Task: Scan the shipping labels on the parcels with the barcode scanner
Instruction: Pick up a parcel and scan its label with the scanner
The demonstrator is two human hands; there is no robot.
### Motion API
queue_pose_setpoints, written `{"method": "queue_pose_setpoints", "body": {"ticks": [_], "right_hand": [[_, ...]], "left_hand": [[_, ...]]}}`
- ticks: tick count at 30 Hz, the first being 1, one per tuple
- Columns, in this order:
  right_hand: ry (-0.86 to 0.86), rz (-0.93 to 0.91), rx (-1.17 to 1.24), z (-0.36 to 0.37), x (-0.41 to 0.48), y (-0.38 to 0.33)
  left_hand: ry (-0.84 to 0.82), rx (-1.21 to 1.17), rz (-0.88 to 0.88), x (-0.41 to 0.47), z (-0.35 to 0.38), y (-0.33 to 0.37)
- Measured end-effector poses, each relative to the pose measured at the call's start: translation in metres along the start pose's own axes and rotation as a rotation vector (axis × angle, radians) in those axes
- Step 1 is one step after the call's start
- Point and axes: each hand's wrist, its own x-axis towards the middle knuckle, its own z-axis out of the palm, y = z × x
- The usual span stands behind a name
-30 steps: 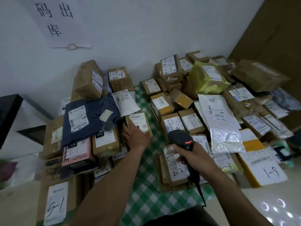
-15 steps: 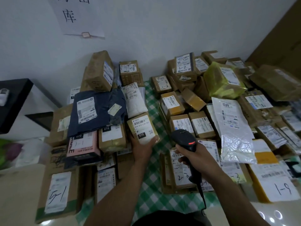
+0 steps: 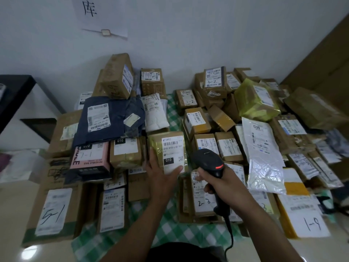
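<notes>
Many parcels with white shipping labels lie on a green checked cloth (image 3: pixel 170 231). My left hand (image 3: pixel 160 176) holds a small yellow-taped box (image 3: pixel 167 148) tilted up in the middle, thumb pressed on the lower edge of its label marked 010. My right hand (image 3: pixel 219 184) grips a black barcode scanner (image 3: pixel 209 161) by the handle just right of that box. The scanner head has a red light on top, and its cable hangs down toward me.
A dark blue mailer (image 3: pixel 111 120) and a pink box (image 3: pixel 88 157) lie left of the held box. Right of the scanner sit a clear poly bag (image 3: pixel 264 152), a yellow-wrapped parcel (image 3: pixel 255 99) and stacked cartons. A carton marked 5-1 (image 3: pixel 54 210) is front left; a black table (image 3: pixel 15 91) stands at the far left.
My left hand reached the small box, lifted it and tilted its label up toward me. My right hand kept its grip and the scanner stayed close beside the box.
</notes>
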Motion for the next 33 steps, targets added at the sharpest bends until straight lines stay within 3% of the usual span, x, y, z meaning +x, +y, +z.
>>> {"method": "queue_pose_setpoints", "body": {"ticks": [10, 28, 33], "right_hand": [[-0.095, 0.02, -0.049, 0.004, -0.011, -0.018], [-0.093, 0.018, 0.037, 0.01, -0.024, -0.026], [-0.046, -0.006, 0.066, 0.003, -0.022, -0.028]], "left_hand": [[0.02, 0.051, 0.067, -0.015, 0.007, 0.005], [0.041, 0.042, 0.072, -0.025, -0.002, 0.008], [-0.018, -0.028, 0.042, -0.014, -0.005, 0.021]]}}
